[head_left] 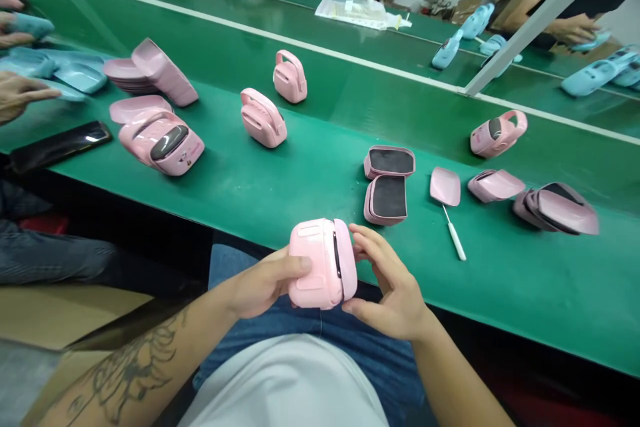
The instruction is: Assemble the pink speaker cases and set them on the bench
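A pink plastic case (pixel 315 263) is held over my lap, at the table's front edge. My left hand (pixel 273 280) is closed around its left side, thumb on the upper face. At the right end sits a pink end cover (pixel 347 260), with a dark gap between it and the body. My right hand (pixel 387 287) pinches this cover between thumb and fingers. Just beyond stand pink shells with black pads (pixel 390 200). To their right a white-handled screwdriver (pixel 454 233) lies with its tip at a loose pink cover (pixel 445 187).
Pink handled units (pixel 263 118) stand on the green table (pixel 310 180); another (pixel 163 140) lies left, near a black phone (pixel 60 145). More pink covers (pixel 557 207) are stacked right. A co-worker's hand (pixel 20 95) is among blue parts (pixel 80 77). A metal post (pixel 545 20) rises behind.
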Motion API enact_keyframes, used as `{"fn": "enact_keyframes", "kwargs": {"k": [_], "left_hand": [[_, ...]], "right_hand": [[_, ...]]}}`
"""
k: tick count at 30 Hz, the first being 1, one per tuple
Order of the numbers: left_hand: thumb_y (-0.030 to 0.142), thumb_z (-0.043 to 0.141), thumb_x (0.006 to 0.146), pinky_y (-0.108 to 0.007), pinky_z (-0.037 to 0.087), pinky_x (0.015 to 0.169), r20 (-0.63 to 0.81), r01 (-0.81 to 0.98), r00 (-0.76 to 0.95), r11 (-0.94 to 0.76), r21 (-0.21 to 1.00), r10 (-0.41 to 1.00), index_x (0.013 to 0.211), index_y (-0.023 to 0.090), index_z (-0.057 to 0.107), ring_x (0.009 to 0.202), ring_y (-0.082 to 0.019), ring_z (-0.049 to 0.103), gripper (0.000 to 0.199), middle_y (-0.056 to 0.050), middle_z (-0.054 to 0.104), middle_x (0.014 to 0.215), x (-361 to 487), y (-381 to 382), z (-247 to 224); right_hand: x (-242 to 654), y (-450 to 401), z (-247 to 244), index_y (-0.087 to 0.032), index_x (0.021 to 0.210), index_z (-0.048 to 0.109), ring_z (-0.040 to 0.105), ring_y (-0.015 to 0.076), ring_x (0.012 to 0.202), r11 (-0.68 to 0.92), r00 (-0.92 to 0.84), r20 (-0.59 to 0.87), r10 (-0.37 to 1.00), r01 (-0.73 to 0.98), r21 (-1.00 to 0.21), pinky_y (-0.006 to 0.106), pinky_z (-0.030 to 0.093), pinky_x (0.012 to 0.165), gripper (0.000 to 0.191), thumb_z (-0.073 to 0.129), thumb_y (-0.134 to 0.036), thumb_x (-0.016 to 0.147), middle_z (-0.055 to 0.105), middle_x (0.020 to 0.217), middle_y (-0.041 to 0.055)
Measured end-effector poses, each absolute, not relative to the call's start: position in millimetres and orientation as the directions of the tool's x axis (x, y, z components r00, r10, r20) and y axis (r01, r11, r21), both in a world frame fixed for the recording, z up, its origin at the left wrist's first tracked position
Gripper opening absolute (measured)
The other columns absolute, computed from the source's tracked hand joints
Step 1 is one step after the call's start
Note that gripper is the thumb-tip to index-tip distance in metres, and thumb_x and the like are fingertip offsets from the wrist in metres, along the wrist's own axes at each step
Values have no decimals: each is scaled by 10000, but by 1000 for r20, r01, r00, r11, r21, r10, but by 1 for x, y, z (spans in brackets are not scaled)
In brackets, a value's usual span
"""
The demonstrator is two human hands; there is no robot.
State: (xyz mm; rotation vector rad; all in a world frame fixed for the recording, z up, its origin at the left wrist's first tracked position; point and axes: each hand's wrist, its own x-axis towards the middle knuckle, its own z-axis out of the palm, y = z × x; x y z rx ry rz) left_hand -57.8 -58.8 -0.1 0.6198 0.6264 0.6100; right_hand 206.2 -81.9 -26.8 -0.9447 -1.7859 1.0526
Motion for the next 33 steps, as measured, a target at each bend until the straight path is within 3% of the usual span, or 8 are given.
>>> {"fn": "enact_keyframes", "kwargs": {"k": [3, 7, 11, 17, 25, 28, 33], "left_hand": [[498, 912, 815, -259, 633, 782, -337, -352, 663, 676, 647, 668, 1233, 155, 806, 823, -203, 772, 551, -97, 831, 909, -57, -59, 0], [463, 934, 799, -249, 621, 738, -387, -327, 667, 717, 615, 637, 1259, 135, 799, 848, -212, 777, 581, -122, 841, 984, -57, -58, -1], [529, 913, 839, -263, 622, 764, -334, -357, 685, 699, 620, 647, 1311, 149, 784, 889, -222, 779, 620, -138, 842, 1040, -54, -56, 0], [472, 912, 838, -285, 627, 806, -343, -347, 707, 726, 594, 618, 1240, 120, 805, 906, -239, 784, 545, -154, 847, 1069, -47, -56, 0], [533, 904, 819, -278, 594, 753, -355, -310, 693, 703, 641, 628, 1343, 129, 746, 867, -218, 743, 680, -145, 823, 1111, -44, -55, 3], [499, 912, 812, -288, 591, 775, -369, -285, 669, 681, 675, 645, 1366, 136, 720, 914, -221, 725, 689, -165, 790, 1237, -44, -55, 3], [490, 903, 824, -316, 583, 823, -370, -256, 649, 649, 717, 665, 1370, 143, 695, 1005, -258, 717, 679, -164, 771, 1263, -44, -59, 1]], "right_hand": [[205, -84, -34, -372, 1575, 580, 507, 400, 1577, 316, -356, 249, 901, 143, -938, 555, 531, 1231, 931, 966, -595, 757, 470, 1743, 131], [197, -87, -38, -355, 1498, 595, 488, 390, 1606, 267, -288, 244, 926, 44, -963, 607, 397, 1332, 892, 982, -597, 732, 517, 1717, 143], [192, -90, -38, -305, 1637, 449, 487, 396, 1601, 327, -283, 306, 909, 31, -944, 641, 400, 1321, 963, 916, -557, 833, 481, 1719, 181], [190, -92, -37, -242, 1730, 319, 439, 431, 1624, 366, -302, 311, 901, 149, -918, 674, 393, 1313, 1068, 774, -717, 889, 394, 1769, 213], [195, -86, -25, -282, 1724, 382, 464, 412, 1613, 479, -352, 395, 849, 193, -857, 637, 396, 1329, 1073, 883, -622, 838, 467, 1748, 155], [198, -84, -21, -285, 1729, 375, 480, 420, 1602, 513, -393, 403, 827, 231, -827, 635, 446, 1299, 1089, 899, -603, 828, 466, 1749, 157], [200, -87, -17, -306, 1735, 359, 499, 441, 1583, 526, -422, 386, 821, 293, -798, 668, 474, 1269, 1107, 899, -616, 820, 468, 1745, 161]]}}
